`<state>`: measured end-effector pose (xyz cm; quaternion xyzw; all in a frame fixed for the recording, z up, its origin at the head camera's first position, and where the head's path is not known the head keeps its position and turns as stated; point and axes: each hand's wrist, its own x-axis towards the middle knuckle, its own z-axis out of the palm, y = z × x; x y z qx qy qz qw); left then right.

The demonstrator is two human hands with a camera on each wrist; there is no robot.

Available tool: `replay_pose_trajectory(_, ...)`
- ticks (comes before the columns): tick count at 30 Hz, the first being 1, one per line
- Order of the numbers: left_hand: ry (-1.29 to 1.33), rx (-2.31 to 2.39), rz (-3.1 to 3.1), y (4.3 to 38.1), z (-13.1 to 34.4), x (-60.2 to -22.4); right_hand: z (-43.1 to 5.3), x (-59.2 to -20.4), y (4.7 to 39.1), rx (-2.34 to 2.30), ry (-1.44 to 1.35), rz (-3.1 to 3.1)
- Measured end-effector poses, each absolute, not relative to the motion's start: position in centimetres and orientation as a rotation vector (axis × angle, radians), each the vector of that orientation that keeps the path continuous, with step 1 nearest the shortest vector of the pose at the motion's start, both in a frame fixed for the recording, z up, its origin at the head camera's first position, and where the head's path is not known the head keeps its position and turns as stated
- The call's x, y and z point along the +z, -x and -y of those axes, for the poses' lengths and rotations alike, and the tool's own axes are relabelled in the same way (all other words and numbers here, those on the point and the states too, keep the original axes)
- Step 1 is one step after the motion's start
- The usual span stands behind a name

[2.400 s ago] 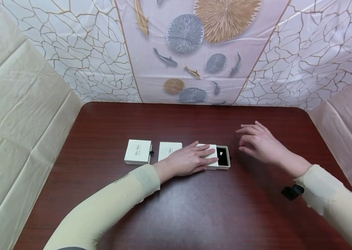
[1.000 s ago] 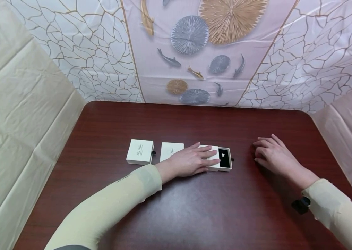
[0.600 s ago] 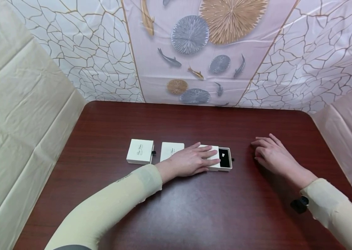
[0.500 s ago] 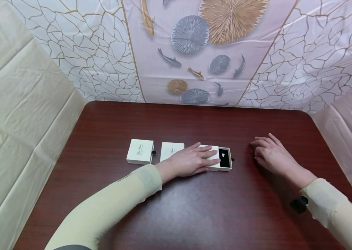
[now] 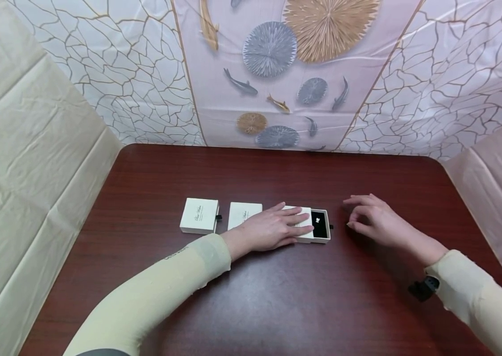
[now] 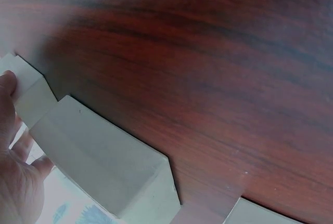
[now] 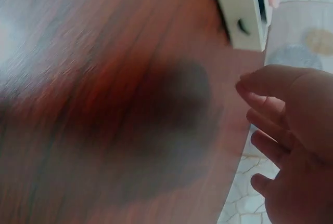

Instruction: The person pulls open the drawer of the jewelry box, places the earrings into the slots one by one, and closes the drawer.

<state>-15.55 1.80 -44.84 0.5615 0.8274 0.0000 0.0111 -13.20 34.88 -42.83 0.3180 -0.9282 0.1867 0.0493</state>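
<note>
My left hand (image 5: 270,230) lies across a small white drawer box (image 5: 306,237), its spread fingers resting on the sleeve. From the sleeve's right end the drawer (image 5: 320,228) sticks partway out. A tiny shiny item (image 5: 317,220), too small to identify, sits on the drawer's black lining. To the right, my right hand (image 5: 380,222) hovers with loosely bent fingers and holds nothing. In the right wrist view, this hand (image 7: 291,125) is apart from the drawer front (image 7: 244,29) with its black pull tab (image 7: 243,26). Pale box sides (image 6: 104,156) show in the left wrist view beside the left hand (image 6: 21,182).
A white box (image 5: 239,214) with printed lettering lies partly under the left forearm and hand. Further left stands a similar box (image 5: 199,216), a black tab on its right side. All sit on a dark red-brown table (image 5: 277,296), with a patterned cloth (image 5: 277,113) hanging behind.
The right hand moved right, away from the drawer, then came back left towards it over the last half second. The left hand stays on the box, whose drawer looks equally far out.
</note>
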Motion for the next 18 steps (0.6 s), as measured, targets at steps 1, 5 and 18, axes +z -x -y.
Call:
replay_pose_trajectory(1, -1.752, 0.001, -2.581, 15.6, -1.8, -44.8, -34.5, -42.5, 13.1, 0.608, -0.966, 2.841)
replay_pose_trajectory(5, -1.749, 0.006, -2.579, 15.6, -1.8, -44.8, -33.3, -41.5, 13.0, 0.698, -0.963, 2.886)
replay_pose_trajectory(18, -1.743, 0.025, -2.575, 15.6, -1.8, -44.8, -29.9, -41.0, 13.5, 0.705, -1.106, 2.884)
